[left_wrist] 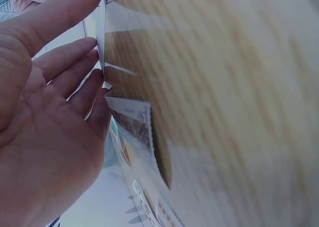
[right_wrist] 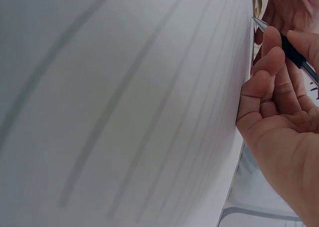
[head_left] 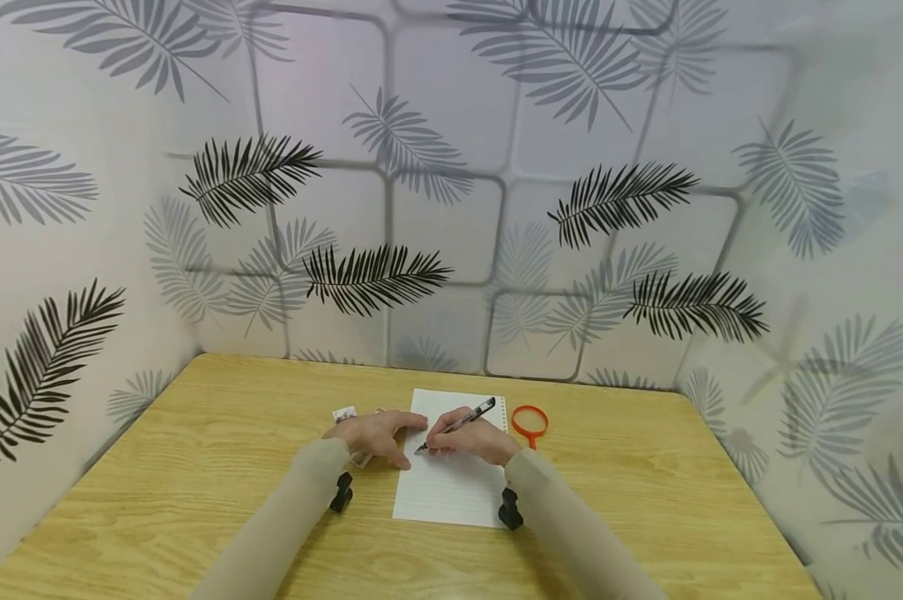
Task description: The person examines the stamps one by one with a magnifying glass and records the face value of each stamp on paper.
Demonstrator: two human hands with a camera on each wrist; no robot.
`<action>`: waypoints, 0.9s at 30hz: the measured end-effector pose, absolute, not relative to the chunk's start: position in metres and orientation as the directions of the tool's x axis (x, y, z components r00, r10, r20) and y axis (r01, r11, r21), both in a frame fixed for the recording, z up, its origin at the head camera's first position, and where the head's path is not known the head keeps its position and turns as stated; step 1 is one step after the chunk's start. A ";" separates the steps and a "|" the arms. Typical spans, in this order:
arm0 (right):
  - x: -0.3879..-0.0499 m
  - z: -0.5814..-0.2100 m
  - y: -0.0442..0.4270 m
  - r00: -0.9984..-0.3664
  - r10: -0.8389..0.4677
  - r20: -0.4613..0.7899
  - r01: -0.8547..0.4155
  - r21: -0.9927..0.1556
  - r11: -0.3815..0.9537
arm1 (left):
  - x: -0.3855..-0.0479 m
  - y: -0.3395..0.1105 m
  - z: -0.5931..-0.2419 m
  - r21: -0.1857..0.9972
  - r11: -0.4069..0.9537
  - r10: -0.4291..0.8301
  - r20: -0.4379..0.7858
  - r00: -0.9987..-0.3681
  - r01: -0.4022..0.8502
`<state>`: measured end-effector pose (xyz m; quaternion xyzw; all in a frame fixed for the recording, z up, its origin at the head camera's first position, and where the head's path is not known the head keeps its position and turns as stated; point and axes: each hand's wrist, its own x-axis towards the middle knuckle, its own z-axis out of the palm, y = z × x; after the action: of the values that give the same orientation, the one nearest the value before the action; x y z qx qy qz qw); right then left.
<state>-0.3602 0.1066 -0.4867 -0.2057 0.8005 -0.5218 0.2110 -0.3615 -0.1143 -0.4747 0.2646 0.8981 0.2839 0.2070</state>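
A lined sheet of paper (head_left: pixel 451 496) with punched holes along its right edge lies on the table. My right hand (head_left: pixel 469 437) rests on it and pinches a pen (head_left: pixel 466 418), its tip down at the left part of the sheet. In the right wrist view the pen (right_wrist: pixel 294 52) sits between thumb and curled fingers, its metal tip at the paper. My left hand (head_left: pixel 376 433) has its fingers extended, with fingertips touching the sheet's left edge. Stamps lie under and beside that hand; one stamp (left_wrist: pixel 132 122) with a perforated edge shows close up in the left wrist view.
An orange-red magnifying glass (head_left: pixel 529 421) lies just right of the sheet. The wooden table (head_left: pixel 196 492) meets leaf-patterned curtains (head_left: pixel 436 217) at the back and sides. A small stamp (head_left: pixel 343 413) pokes out beyond the left hand.
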 end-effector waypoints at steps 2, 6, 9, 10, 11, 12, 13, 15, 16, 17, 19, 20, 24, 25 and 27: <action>-0.361 -0.487 0.107 -0.828 -0.547 -0.123 -0.108 -0.922 0.371 | -0.362 -0.114 -0.475 0.617 0.700 0.592 -0.220 -0.775 0.360; -0.362 -0.486 0.107 -0.830 -0.543 -0.126 -0.103 -0.923 0.371 | -0.362 -0.113 -0.474 0.620 0.700 0.587 -0.219 -0.779 0.353; -0.362 -0.486 0.107 -0.829 -0.543 -0.130 -0.102 -0.921 0.376 | -0.361 -0.113 -0.473 0.625 0.699 0.584 -0.219 -0.781 0.347; -0.362 -0.486 0.107 -0.829 -0.544 -0.130 -0.102 -0.921 0.375 | -0.361 -0.113 -0.473 0.626 0.699 0.583 -0.220 -0.782 0.345; -0.362 -0.486 0.107 -0.829 -0.544 -0.131 -0.099 -0.922 0.374 | -0.361 -0.113 -0.474 0.627 0.699 0.583 -0.221 -0.782 0.344; -0.362 -0.486 0.107 -0.828 -0.544 -0.134 -0.096 -0.923 0.372 | -0.361 -0.113 -0.474 0.627 0.700 0.582 -0.223 -0.782 0.342; -0.362 -0.486 0.107 -0.828 -0.545 -0.131 -0.098 -0.924 0.370 | -0.360 -0.113 -0.474 0.628 0.700 0.582 -0.226 -0.781 0.340; -0.361 -0.487 0.108 -0.833 -0.536 -0.134 -0.089 -0.925 0.369 | -0.360 -0.114 -0.474 0.629 0.700 0.583 -0.229 -0.780 0.339; -0.361 -0.487 0.108 -0.836 -0.530 -0.139 -0.081 -0.925 0.371 | -0.359 -0.114 -0.474 0.628 0.699 0.585 -0.229 -0.778 0.341; -0.361 -0.487 0.109 -0.839 -0.525 -0.142 -0.077 -0.924 0.374 | -0.359 -0.114 -0.474 0.627 0.699 0.586 -0.228 -0.777 0.343; -0.361 -0.487 0.109 -0.843 -0.519 -0.140 -0.081 -0.921 0.380 | -0.359 -0.114 -0.473 0.628 0.698 0.589 -0.229 -0.775 0.345; -0.361 -0.486 0.109 -0.847 -0.512 -0.145 -0.076 -0.919 0.386 | -0.358 -0.114 -0.473 0.626 0.699 0.589 -0.229 -0.775 0.345; -0.361 -0.486 0.110 -0.853 -0.501 -0.145 -0.076 -0.916 0.394 | -0.358 -0.113 -0.472 0.626 0.706 0.578 -0.237 -0.781 0.332; -0.361 -0.485 0.110 -0.856 -0.496 -0.147 -0.072 -0.916 0.395 | -0.358 -0.113 -0.472 0.626 0.708 0.574 -0.239 -0.783 0.328; -0.361 -0.485 0.109 -0.859 -0.492 -0.143 -0.074 -0.915 0.397 | -0.358 -0.114 -0.472 0.626 0.709 0.571 -0.239 -0.785 0.324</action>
<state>-0.3605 0.1091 -0.4848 -0.1744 0.8113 -0.5208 0.2003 -0.3581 -0.1135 -0.4722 0.2488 0.8995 0.2892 0.2130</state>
